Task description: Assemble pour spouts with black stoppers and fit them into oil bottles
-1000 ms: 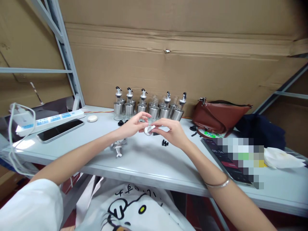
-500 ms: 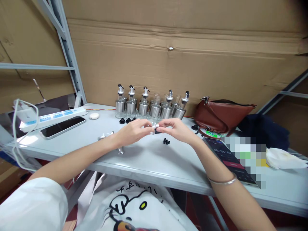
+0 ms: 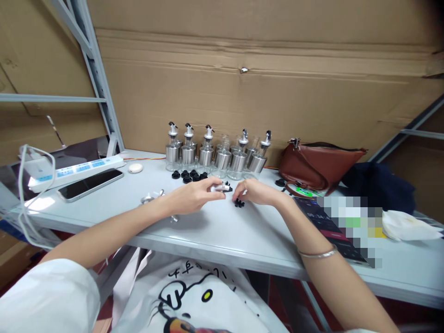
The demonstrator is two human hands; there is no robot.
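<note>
My left hand [image 3: 197,196] holds a silver-white pourer spout [image 3: 219,188] between thumb and fingers, pointing right above the table. To its right, my right hand [image 3: 256,192] is bent downward with its fingers curled together. Its fingertips are at a small cluster of black parts [image 3: 239,203] on the table; whether one is pinched is too small to tell. Behind the left hand lie several black round stoppers [image 3: 187,177]. More silver spout pieces [image 3: 147,199] lie by the left forearm, which partly covers them.
Several glass-and-steel oil bottles [image 3: 222,159] stand in rows along the cardboard wall, some with pourers fitted. A phone [image 3: 90,184], a power strip [image 3: 83,167] and a white round case [image 3: 135,168] lie left. A brown bag [image 3: 317,166] and a large phone [image 3: 329,226] are right.
My hands have parted. The spout stays in my left hand, while my right hand has let go of it and moved down to the small black parts.
</note>
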